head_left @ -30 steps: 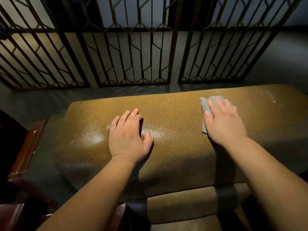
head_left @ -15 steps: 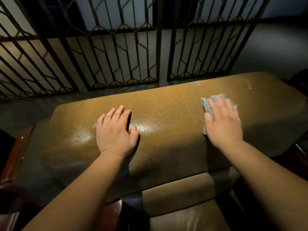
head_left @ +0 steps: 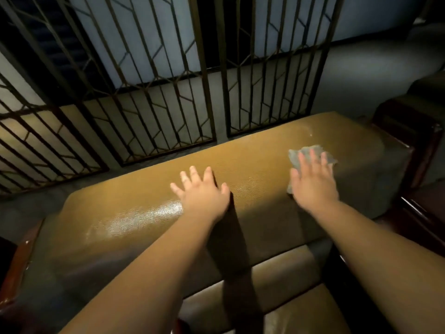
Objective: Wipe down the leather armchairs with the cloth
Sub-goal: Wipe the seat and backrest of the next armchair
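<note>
Both hands flat on armchair (head_left: 252,165); right hand (head_left: 313,186) on cloth (head_left: 310,153).

The wide padded leather top of the armchair (head_left: 252,165) is mustard-brown with a fine pebbled grain, and a pale shiny patch lies on its left part. The small crumpled cloth (head_left: 310,151) is grey-blue. The metal window grille (head_left: 154,92) is dark bronze, with thin vertical bars and angular, diamond-like shapes. The glossy wooden armrest (head_left: 16,259) at the left edge is reddish-brown. The lower wall behind the grille (head_left: 134,116) is dull beige.
</note>
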A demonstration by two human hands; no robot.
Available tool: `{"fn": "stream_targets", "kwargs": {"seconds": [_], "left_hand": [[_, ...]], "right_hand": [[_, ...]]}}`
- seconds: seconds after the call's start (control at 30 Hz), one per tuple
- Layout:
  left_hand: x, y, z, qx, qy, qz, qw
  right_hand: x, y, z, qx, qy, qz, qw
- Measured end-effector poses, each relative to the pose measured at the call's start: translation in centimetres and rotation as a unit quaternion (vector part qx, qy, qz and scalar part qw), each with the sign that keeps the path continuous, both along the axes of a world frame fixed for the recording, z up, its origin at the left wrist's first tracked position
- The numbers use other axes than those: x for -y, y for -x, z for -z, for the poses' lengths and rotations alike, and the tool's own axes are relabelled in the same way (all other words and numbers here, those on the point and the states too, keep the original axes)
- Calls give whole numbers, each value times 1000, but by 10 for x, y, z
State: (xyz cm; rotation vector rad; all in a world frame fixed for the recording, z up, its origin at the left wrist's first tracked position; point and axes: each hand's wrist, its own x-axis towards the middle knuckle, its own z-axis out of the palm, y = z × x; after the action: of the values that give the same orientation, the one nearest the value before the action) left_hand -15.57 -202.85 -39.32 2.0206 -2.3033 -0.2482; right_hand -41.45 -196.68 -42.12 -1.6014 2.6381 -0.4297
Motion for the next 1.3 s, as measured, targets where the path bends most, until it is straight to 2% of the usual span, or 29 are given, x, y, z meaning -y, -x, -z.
{"fn": "stream_targets", "kwargs": {"seconds": [0.03,0.1,0.17,0.2,0.27,0.33,0.4,0.43,0.47,0.57,0.63,0.7,0.77,0.83,0.87,0.93,1.0,1.07,1.1,1.17,1.2,1.27,1.3], "left_hand": [[2,23,0,-1,2,38,999],[9,54,0,-4,14,76,997],[15,73,4,-1,28,78,997],[16,77,8,5,42,72,997],[16,79,18,14,85,63,994],[18,78,27,11,127,63,990],[22,80,33,12,148,62,987],[24,81,36,12,155,61,986],[26,82,38,11,161,60,985],[26,82,42,7,178,64,982],[27,81,43,13,179,65,982],[28,81,44,19,183,68,981],[29,82,45,20,190,67,979],[29,83,45,16,195,62,979],[28,83,45,14,196,62,978],[27,84,45,8,200,61,978],[27,84,44,5,201,62,978],[27,84,43,1,203,63,977],[27,84,44,4,202,65,977],[26,84,43,9,198,64,978],[26,84,43,9,197,62,978],[26,85,43,7,194,60,979],[27,84,43,6,192,60,979]], "right_hand": [[1,-21,-3,4,-12,-3,1000],[0,-57,0,-37,-13,-115,993],[-6,-48,4,-82,-33,-243,966],[-6,-26,2,-87,-33,-271,958],[-2,30,7,-73,-6,-219,973],[-1,78,3,-31,28,-64,997],[11,84,0,23,41,59,997],[18,66,1,19,47,73,996],[24,41,4,3,56,39,998],[16,-19,20,-71,59,-197,976],[17,7,16,-83,51,-271,958],[20,64,15,-88,41,-206,974],[22,118,7,-63,28,-72,995],[33,127,-3,-8,34,22,999],[40,107,-5,-11,28,38,999],[43,49,-2,-59,32,-51,996],[32,3,7,-73,43,-218,972],[27,11,8,-81,23,-306,948],[30,31,10,-107,26,-308,945],[39,79,3,-118,17,-223,968],[44,97,-4,-87,4,-151,985],[55,96,-16,-2,-24,-53,998],[60,75,-19,4,-41,-48,998]]}}
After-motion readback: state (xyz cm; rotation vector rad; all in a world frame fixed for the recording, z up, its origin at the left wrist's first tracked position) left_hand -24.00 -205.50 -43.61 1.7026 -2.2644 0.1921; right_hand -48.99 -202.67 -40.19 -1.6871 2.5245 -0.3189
